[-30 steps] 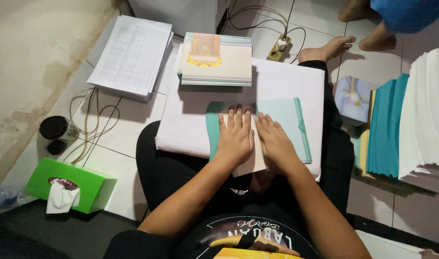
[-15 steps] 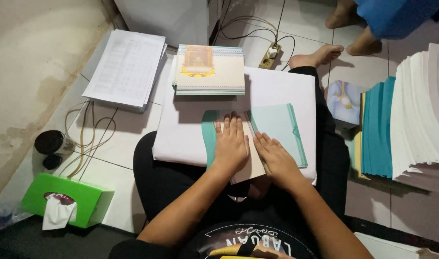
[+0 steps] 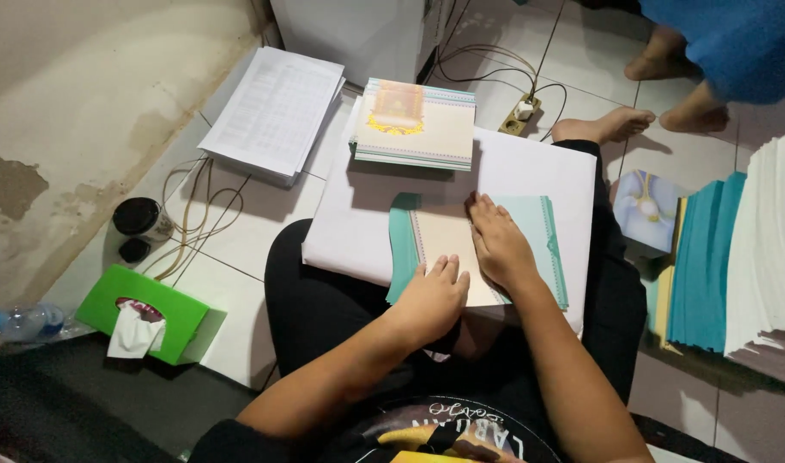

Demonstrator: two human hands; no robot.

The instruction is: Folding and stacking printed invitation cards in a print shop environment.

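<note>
Teal folded card on a white sheet stack across the lap, centre frame. At twelve o'clock, a pile of printed cards. Right hand flat on the card, fingers together; left hand flat at seven o'clock, fingers narrow, gripping nothing.

We see only the feet of a second person, and our hands cover part of the card.

White sheet lies bare right of the card stack; paper piles wall the right.
</note>
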